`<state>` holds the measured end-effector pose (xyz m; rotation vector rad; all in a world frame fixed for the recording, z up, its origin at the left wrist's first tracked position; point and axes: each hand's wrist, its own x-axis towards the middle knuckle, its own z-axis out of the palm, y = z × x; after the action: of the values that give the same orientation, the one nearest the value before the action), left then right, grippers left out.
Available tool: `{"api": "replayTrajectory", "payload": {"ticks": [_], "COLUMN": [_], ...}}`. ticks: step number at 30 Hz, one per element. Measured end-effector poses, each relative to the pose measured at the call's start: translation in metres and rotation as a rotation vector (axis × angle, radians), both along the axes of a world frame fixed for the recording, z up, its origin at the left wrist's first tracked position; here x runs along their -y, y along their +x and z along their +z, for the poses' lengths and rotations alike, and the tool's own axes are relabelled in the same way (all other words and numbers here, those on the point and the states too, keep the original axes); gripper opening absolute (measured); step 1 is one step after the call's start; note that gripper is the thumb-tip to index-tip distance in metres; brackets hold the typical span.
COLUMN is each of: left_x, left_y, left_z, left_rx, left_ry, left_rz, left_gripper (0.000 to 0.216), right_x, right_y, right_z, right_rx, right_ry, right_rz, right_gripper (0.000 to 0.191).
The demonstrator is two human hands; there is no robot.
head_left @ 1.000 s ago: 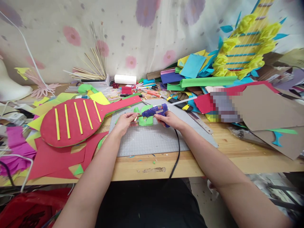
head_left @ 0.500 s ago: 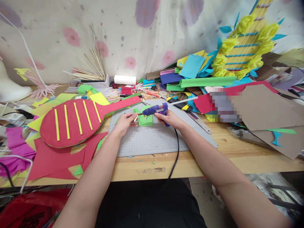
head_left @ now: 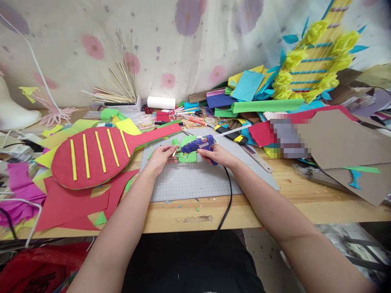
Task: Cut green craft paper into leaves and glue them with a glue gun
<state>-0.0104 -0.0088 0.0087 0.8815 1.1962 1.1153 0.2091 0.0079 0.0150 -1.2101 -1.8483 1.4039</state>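
Note:
My right hand [head_left: 217,155] is closed round a blue glue gun [head_left: 198,143], its nozzle pointing left. A black cord [head_left: 227,199] runs from the gun over the table's front edge. My left hand [head_left: 161,156] pinches a small thin stick [head_left: 174,152] right at the nozzle tip. Both hands work above a green paper piece [head_left: 187,156] that lies on a grey cutting mat [head_left: 195,179].
A red paddle-shaped cutout with yellow stripes [head_left: 91,156] lies left of the mat over red and yellow scraps. Coloured paper piles [head_left: 253,91], a yellow-flowered craft piece [head_left: 317,61] and cardboard sheets [head_left: 342,140] fill the right. Thin sticks in a holder [head_left: 122,91] stand at the back.
The glue gun has tipped slightly, its nozzle dropping closer to the stick in my left hand. The hands have otherwise kept their places.

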Motion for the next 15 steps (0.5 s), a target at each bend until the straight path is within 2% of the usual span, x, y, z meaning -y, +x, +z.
{"api": "replayTrajectory", "payload": {"ticks": [8, 12, 13, 15], "left_x": [0.0, 0.0, 0.0, 0.0], "left_y": [0.002, 0.001, 0.0, -0.001], "left_z": [0.001, 0.001, 0.0, -0.001], "left_rx": [-0.016, 0.0, 0.011, 0.028], "left_ry": [-0.022, 0.0, 0.011, 0.028], "left_rz": [0.017, 0.031, 0.031, 0.035], "left_gripper": [0.028, 0.028, 0.029, 0.03], "right_x": [0.004, 0.004, 0.002, -0.004], "right_y": [-0.003, 0.005, 0.01, 0.023], "right_z": [0.001, 0.008, 0.009, 0.009], "right_rx": [-0.025, -0.065, -0.086, -0.127], "right_ry": [-0.042, -0.044, -0.028, 0.033], "right_rz": [0.052, 0.072, 0.047, -0.105], "right_gripper": [0.047, 0.046, 0.046, 0.047]}}
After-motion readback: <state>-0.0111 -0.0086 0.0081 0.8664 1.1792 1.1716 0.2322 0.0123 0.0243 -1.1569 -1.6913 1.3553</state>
